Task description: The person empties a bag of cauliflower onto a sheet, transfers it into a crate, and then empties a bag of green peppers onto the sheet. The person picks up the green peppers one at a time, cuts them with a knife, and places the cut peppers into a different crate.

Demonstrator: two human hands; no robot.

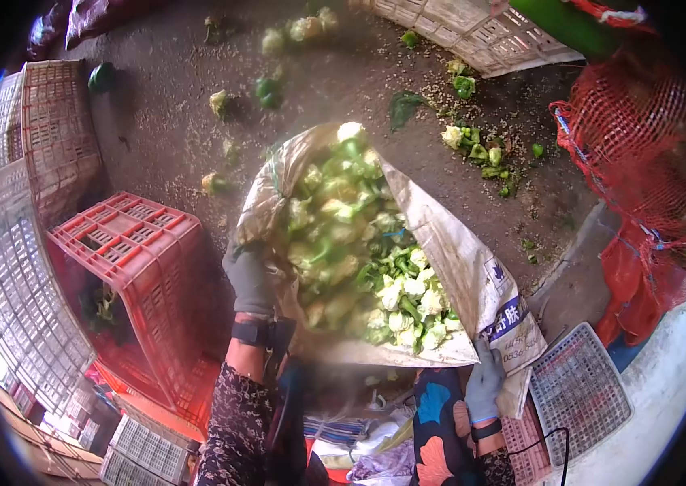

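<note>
A white woven sack with printed lettering lies wide open in front of me, full of pale green and white pepper cores. My left hand, in a grey glove, is closed on the sack's left edge. At the lower right corner of the sack, my right hand, also gloved in grey, grips the rim with its fingers wrapped round the fabric. Part of the view over the sack's left half is hazy.
Red crates and white crates are stacked at the left. A grey crate lies at the lower right, below red mesh sacks. Pepper scraps and seeds litter the floor. Another white crate is at the top.
</note>
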